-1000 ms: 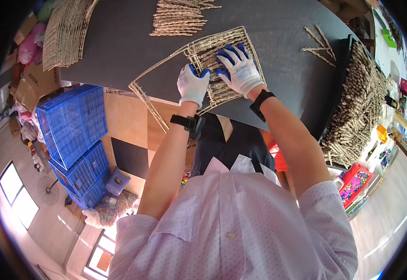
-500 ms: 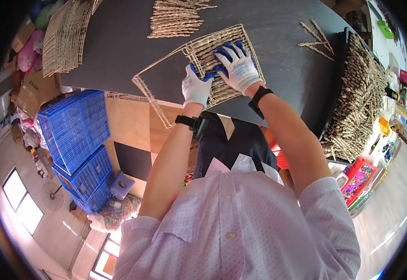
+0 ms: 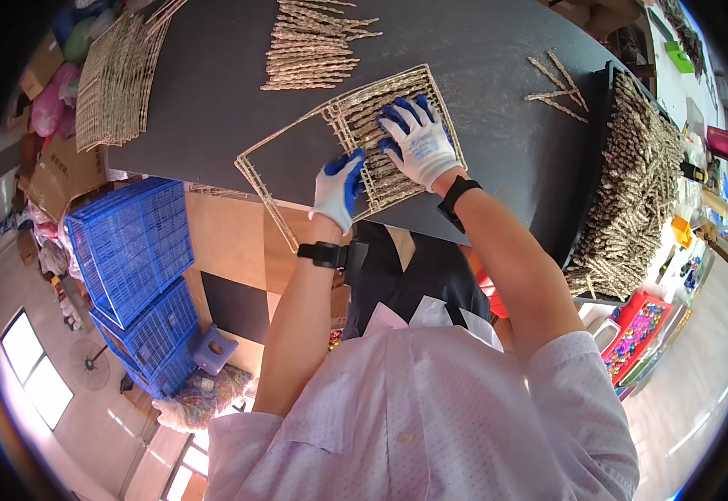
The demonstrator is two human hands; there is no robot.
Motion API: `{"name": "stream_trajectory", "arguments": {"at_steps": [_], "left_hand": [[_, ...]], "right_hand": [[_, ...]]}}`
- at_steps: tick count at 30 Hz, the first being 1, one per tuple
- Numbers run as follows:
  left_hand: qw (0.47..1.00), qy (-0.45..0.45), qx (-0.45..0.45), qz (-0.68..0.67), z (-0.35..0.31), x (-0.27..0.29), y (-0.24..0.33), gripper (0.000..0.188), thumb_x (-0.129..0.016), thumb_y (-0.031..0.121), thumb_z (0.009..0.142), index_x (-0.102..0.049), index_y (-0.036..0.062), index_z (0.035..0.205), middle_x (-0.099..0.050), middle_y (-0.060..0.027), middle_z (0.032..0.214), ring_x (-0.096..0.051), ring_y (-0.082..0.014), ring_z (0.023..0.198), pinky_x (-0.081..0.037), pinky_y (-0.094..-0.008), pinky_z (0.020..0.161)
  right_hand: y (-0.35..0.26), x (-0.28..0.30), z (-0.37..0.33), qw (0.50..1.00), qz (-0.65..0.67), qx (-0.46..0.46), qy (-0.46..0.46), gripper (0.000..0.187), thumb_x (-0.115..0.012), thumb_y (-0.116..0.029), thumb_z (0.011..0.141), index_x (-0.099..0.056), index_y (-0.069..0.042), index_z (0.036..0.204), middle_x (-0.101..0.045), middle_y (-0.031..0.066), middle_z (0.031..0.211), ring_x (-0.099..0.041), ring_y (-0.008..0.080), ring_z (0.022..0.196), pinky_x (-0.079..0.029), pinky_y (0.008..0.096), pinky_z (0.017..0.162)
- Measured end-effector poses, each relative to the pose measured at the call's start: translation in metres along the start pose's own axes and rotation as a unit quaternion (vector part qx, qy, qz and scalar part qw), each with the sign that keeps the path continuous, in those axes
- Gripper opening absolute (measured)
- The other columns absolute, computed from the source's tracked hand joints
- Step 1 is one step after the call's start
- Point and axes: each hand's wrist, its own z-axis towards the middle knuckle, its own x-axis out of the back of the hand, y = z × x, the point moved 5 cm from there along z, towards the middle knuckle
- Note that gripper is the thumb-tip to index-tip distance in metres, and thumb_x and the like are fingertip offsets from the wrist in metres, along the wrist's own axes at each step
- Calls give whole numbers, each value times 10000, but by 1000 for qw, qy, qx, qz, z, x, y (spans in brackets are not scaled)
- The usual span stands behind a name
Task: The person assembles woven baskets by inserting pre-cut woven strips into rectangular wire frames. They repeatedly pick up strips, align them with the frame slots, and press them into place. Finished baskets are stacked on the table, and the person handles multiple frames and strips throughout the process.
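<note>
A straw-coloured woven rectangular frame (image 3: pixel 283 132) lies slanted on the dark table (image 3: pixel 214 92) in front of me, its near left corner jutting past the table's edge. A crossbar divides it. Several twisted straw-coloured sticks (image 3: pixel 385 174) lie side by side in its right half, while the tabletop shows through the left half. My right hand (image 3: pixel 422 149), in a white and blue glove, lies open on those sticks with its fingers spread. Beside the crossbar is my left hand (image 3: pixel 335 192), gloved alike, fingers apart from the thumb and holding nothing I can see.
More twisted sticks (image 3: pixel 310 50) lie in a bunch at the back. A stack of woven panels (image 3: pixel 118 83) stands far left. Several loose sticks (image 3: pixel 560 92) lie at right, near a black tray (image 3: pixel 585 179) heaped with sticks. Blue crates (image 3: pixel 130 242) are stacked on the left.
My left hand has drawn back from the crossbar, to the left and nearer to me. My right hand stays flat on the sticks. The whole view has shifted slightly.
</note>
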Motion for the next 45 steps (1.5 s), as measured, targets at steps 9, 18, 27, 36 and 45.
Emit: {"name": "stream_trajectory", "arguments": {"at_steps": [9, 18, 27, 36, 45], "left_hand": [[907, -20, -174, 383, -22, -12, -3, 759, -826, 130, 686, -406, 8, 1307, -635, -117, 1067, -636, -247, 959, -518, -327, 857], [846, 51, -284, 449, -34, -19, -4, 768, -823, 143, 670, -404, 1, 1297, -648, -181, 1097, -641, -331, 1003, -504, -390, 885], [903, -48, -193, 381, -16, -5, -4, 764, -841, 153, 672, -400, 0, 1277, -634, -156, 1110, -627, -271, 1029, -490, -355, 919], [825, 10, -324, 462, -35, -23, -11, 923, -880, 174, 605, -348, 33, 1345, -629, -164, 1124, -631, -302, 1033, -509, -373, 897], [843, 72, -268, 461, -26, -12, -11, 671, -795, 161, 726, -419, 31, 1266, -678, -154, 1022, -667, -296, 945, -515, -392, 841]], "right_hand": [[-2, -6, 1, 1000, -20, -5, -13, 469, -477, -423, 951, -481, -184, 1355, -411, 87, 1451, -306, 278, 1388, -180, 480, 1161], [-2, -5, 0, 999, -32, -9, -21, 479, -465, -428, 955, -477, -179, 1364, -400, 96, 1460, -303, 284, 1390, -175, 487, 1160], [-1, -6, 0, 999, -31, -10, -24, 485, -451, -444, 958, -476, -189, 1370, -398, 98, 1461, -308, 287, 1386, -186, 491, 1153], [-1, -4, 2, 999, -34, -7, -20, 481, -430, -442, 966, -474, -182, 1369, -408, 90, 1450, -303, 275, 1389, -165, 476, 1168], [0, -5, 2, 1000, -18, -3, -6, 490, -470, -437, 950, -476, -174, 1363, -413, 101, 1441, -308, 288, 1385, -178, 476, 1164]]}}
